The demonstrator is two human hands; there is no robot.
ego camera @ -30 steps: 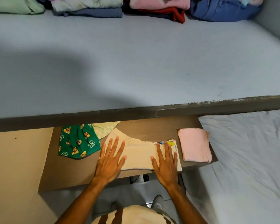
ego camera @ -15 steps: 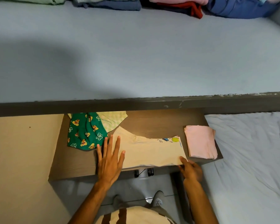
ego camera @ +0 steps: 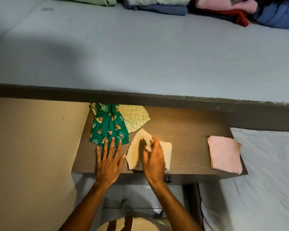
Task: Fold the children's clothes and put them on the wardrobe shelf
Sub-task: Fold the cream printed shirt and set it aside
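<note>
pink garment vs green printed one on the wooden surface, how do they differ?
The pink garment is plain and folded into a neat rectangle; the green printed garment is patterned, spread loose and unfolded. The pink one lies alone at the right end; the left hand has fingertips on the green one. Both lie on the wooden surface.

Shelf edge hides top of green garment (ego camera: 108, 127); right hand (ego camera: 154, 157) blurred, covers cream garment (ego camera: 135, 152).

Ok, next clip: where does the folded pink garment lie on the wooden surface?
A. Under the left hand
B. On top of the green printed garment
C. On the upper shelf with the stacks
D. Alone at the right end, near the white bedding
D: the folded pink garment sits alone at the wooden surface's right end, apart from both hands.
</note>
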